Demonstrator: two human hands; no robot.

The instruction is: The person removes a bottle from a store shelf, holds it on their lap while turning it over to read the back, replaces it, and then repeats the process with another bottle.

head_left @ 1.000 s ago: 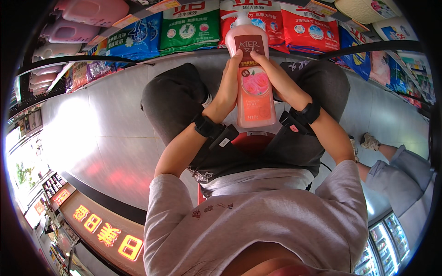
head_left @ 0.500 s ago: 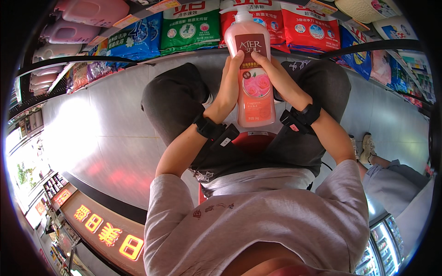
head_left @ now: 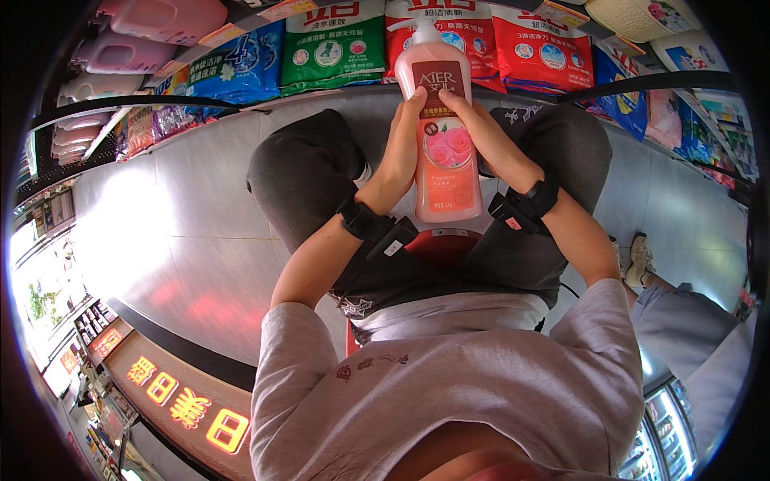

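Between my two hands is a pink pump bottle (head_left: 447,192) with a white pump top and a rose picture on its label. My left hand (head_left: 403,140) grips its left side, thumb laid on the dark red label. From the right side my right hand (head_left: 479,136) holds it in the same way, its thumb also on the label. The other fingers go behind the bottle and are hidden. The bottle's label faces me, with the pump end pointing away toward the shelf. Each wrist wears a black strap with a small black box.
Beyond the bottle, a low shelf holds a green detergent bag (head_left: 333,48), red bags (head_left: 541,52) and a blue bag (head_left: 241,64). Pink bottles (head_left: 164,20) stand at the far left. A red stool (head_left: 443,247) shows between my knees. At right stands another person in grey shorts (head_left: 682,325).
The bottle has shifted very slightly in my hands. Both hands keep their hold, almost unmoved. At right, the other person's legs have moved a little.
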